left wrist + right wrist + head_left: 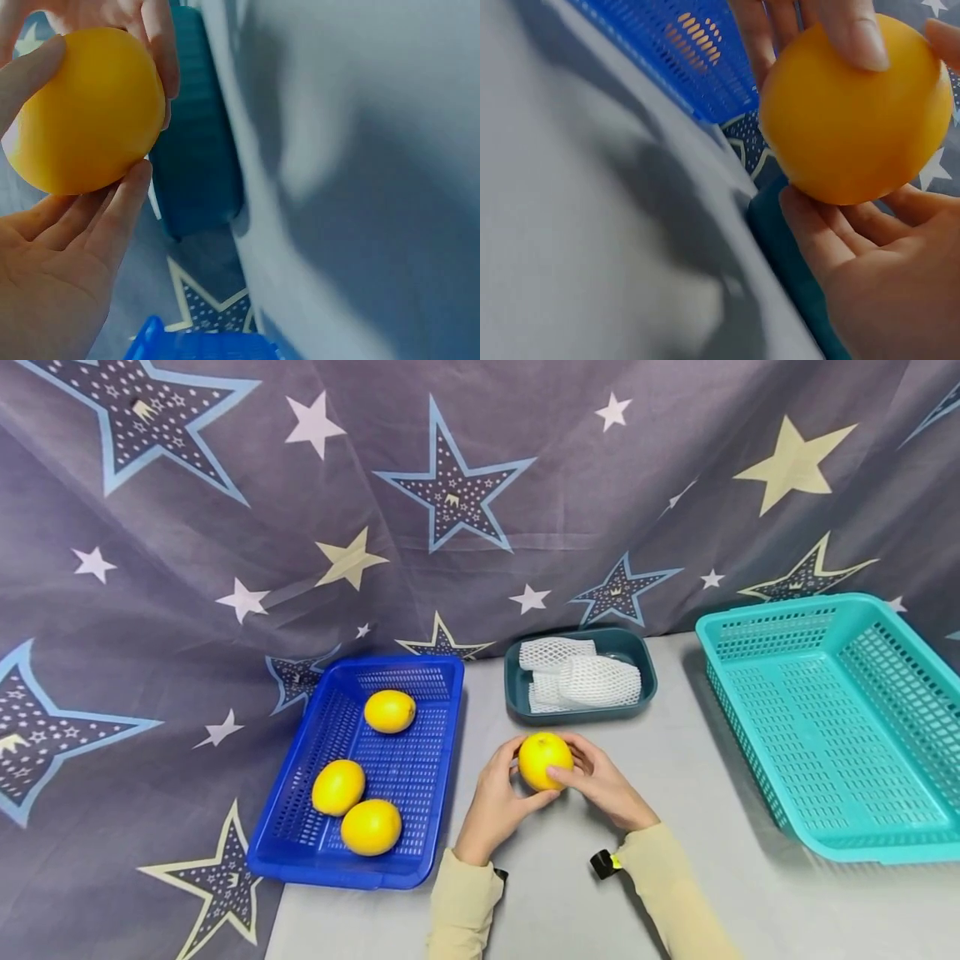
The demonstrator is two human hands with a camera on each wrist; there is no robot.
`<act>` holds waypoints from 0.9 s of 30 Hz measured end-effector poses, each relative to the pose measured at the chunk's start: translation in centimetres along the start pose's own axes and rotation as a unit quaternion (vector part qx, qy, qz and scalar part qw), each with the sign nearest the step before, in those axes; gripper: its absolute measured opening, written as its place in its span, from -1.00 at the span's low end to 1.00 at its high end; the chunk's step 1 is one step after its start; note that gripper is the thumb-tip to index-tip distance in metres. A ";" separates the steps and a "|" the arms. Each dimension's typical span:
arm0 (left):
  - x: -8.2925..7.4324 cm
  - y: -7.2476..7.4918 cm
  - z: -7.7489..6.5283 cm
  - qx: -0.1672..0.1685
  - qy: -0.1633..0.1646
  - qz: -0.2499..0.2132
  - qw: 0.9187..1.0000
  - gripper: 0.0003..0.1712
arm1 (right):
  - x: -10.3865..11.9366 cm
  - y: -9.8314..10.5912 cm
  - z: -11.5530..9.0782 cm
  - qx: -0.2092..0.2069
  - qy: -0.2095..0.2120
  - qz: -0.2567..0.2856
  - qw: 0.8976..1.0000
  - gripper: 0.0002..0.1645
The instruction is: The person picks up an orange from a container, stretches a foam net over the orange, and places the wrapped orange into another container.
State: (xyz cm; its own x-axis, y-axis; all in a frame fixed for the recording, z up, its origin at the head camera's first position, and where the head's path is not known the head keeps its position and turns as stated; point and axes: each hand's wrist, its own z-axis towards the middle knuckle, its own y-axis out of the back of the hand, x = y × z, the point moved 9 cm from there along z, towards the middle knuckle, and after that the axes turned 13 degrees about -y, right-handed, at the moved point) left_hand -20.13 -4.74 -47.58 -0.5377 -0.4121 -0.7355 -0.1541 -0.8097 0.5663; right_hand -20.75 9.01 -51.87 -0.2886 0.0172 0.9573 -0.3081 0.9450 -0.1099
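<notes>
Both hands hold one round yellow orange (545,761) between them, raised over the table in front of the dark green tray. My left hand (495,806) curls its fingers along the left side, its thumb across the near lower side. From the right, my right hand (611,789) has its thumb on the front of the fruit and its fingers behind. In the left wrist view the smooth orange (90,112) sits between the fingertips of both hands; the right wrist view shows the orange (855,112) cupped likewise.
At left, a blue basket (348,878) holds 3 similar yellow fruits. Behind the hands, the dark green tray (581,718) contains several white foam net sleeves (600,682). A turquoise basket (862,843) stands at right. A star-patterned cloth (480,593) hangs along the back of the table.
</notes>
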 end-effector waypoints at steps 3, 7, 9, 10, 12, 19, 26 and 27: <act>0.4 -0.6 0.1 0.009 -0.005 0.008 1.000 -0.05 | -0.4 0.3 0.1 -0.001 -0.012 -0.022 1.000 -0.31; 0.8 -1.5 0.3 0.021 -0.007 0.040 0.999 -0.06 | -1.0 1.0 0.2 -0.015 -0.025 -0.058 0.998 -0.22; 0.9 -2.0 0.3 0.028 -0.007 0.055 0.998 -0.06 | -1.3 1.3 0.2 -0.028 -0.027 -0.083 0.996 -0.20; 0.9 -2.2 0.4 0.031 -0.008 0.061 0.998 -0.06 | -1.4 1.5 0.2 -0.034 -0.027 -0.093 0.995 -0.19; 0.9 -2.6 0.4 0.038 -0.011 0.075 0.996 -0.07 | -1.7 1.8 0.2 -0.045 -0.027 -0.111 0.992 -0.19; 1.3 -3.3 0.1 0.050 -0.010 0.100 0.994 -0.08 | -2.3 2.0 0.3 -0.061 -0.023 -0.134 0.989 -0.18; 2.0 -3.7 -0.2 0.060 0.012 0.067 0.996 -0.07 | -1.8 1.9 0.2 -0.059 -0.007 -0.142 0.988 -0.19; 2.2 -3.8 -0.2 0.062 0.018 0.062 0.996 -0.06 | -1.8 1.9 0.1 -0.058 -0.007 -0.143 0.988 -0.19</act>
State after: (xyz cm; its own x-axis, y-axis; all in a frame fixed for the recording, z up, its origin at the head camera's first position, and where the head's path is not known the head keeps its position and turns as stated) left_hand -20.53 -2.68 -51.47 -0.5296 -0.5218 -0.6688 -0.1915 -0.6945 0.6935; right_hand -20.95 10.72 -53.79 -0.2165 -0.2600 0.9410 -0.2738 0.9414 0.1971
